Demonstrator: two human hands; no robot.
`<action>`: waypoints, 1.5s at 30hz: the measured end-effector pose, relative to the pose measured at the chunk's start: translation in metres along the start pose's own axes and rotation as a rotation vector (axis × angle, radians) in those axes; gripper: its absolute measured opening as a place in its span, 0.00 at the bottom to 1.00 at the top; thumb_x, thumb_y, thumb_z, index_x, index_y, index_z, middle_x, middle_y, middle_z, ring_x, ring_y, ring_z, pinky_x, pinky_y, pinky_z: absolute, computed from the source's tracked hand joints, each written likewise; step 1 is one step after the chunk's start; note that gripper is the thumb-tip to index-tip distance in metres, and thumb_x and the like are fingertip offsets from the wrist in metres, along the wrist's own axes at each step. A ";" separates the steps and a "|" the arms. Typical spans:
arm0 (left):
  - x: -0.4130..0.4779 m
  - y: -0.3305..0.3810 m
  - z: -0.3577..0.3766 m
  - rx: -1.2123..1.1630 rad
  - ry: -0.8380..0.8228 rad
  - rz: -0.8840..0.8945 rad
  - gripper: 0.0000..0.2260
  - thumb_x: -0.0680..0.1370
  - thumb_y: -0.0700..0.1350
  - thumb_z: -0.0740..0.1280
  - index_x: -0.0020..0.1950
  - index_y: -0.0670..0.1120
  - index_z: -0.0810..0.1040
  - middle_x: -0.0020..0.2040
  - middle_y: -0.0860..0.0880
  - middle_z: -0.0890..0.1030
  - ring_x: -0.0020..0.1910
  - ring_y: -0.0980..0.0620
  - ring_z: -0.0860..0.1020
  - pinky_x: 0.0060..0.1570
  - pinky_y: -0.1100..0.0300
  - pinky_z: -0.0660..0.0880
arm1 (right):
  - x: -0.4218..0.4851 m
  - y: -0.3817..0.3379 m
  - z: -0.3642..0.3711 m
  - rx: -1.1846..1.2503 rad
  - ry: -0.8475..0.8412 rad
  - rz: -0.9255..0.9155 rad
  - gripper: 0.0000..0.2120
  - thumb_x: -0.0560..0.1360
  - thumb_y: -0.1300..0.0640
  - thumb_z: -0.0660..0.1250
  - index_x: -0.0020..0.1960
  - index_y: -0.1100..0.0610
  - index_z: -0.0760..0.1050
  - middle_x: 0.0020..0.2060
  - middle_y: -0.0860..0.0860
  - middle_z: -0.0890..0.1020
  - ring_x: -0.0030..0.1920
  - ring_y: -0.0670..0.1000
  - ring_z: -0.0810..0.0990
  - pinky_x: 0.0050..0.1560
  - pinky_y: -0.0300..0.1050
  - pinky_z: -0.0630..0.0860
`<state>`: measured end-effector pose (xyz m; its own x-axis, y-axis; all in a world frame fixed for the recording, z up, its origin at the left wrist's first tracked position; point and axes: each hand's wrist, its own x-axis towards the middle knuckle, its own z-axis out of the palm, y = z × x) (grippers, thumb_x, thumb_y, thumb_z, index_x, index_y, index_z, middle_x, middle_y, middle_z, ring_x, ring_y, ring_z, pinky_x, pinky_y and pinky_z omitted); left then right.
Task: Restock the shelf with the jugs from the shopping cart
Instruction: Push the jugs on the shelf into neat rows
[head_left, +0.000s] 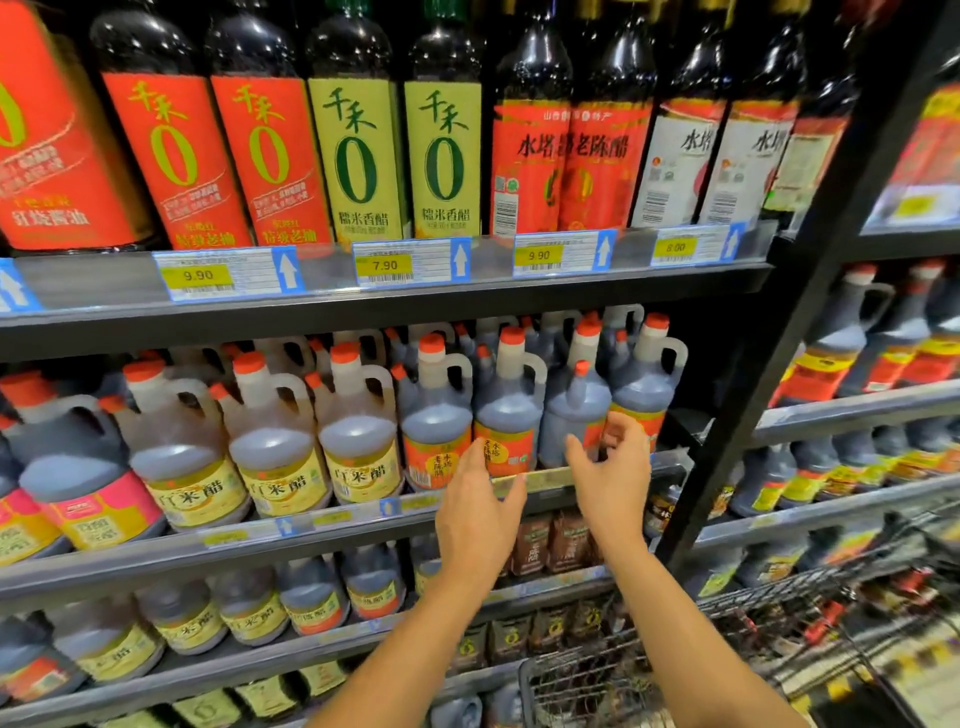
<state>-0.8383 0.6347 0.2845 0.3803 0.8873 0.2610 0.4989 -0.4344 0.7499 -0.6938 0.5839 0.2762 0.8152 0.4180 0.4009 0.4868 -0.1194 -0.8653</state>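
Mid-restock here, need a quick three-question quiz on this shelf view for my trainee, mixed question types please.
1. True or false: the left hand is gripping a jug by its handle.
2. Which price tag sits under the two green-labelled bottles? A) 9.90 B) 7.90 C) 8.00
3. Fill in: the shopping cart is at the lower ____ of the view.

Key
1. False: both the left hand and the right hand are open in front of the red-labelled jugs on the middle shelf, holding nothing.
2. B
3. right
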 end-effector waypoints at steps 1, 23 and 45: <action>0.001 0.003 0.004 0.019 0.000 -0.012 0.32 0.80 0.55 0.66 0.79 0.44 0.61 0.77 0.48 0.67 0.75 0.49 0.66 0.70 0.54 0.67 | 0.004 0.003 -0.001 -0.015 -0.027 -0.004 0.19 0.76 0.55 0.74 0.63 0.57 0.72 0.50 0.53 0.76 0.49 0.53 0.76 0.49 0.49 0.75; -0.006 0.012 0.034 -0.238 0.109 -0.167 0.34 0.79 0.51 0.68 0.80 0.47 0.55 0.67 0.52 0.63 0.69 0.48 0.67 0.70 0.45 0.67 | 0.015 0.017 0.001 0.046 -0.051 -0.003 0.23 0.73 0.56 0.77 0.64 0.58 0.72 0.56 0.53 0.76 0.57 0.53 0.76 0.58 0.51 0.77; 0.009 0.023 0.056 -0.325 0.467 -0.307 0.16 0.77 0.45 0.71 0.63 0.46 0.74 0.56 0.50 0.74 0.55 0.48 0.76 0.59 0.40 0.73 | 0.012 0.024 0.007 0.060 -0.049 0.002 0.31 0.73 0.52 0.76 0.73 0.54 0.70 0.63 0.48 0.78 0.63 0.49 0.76 0.63 0.46 0.75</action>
<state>-0.7795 0.6237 0.2701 -0.1580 0.9695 0.1876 0.2419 -0.1462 0.9592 -0.6740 0.5922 0.2581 0.7992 0.4612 0.3854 0.4643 -0.0665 -0.8832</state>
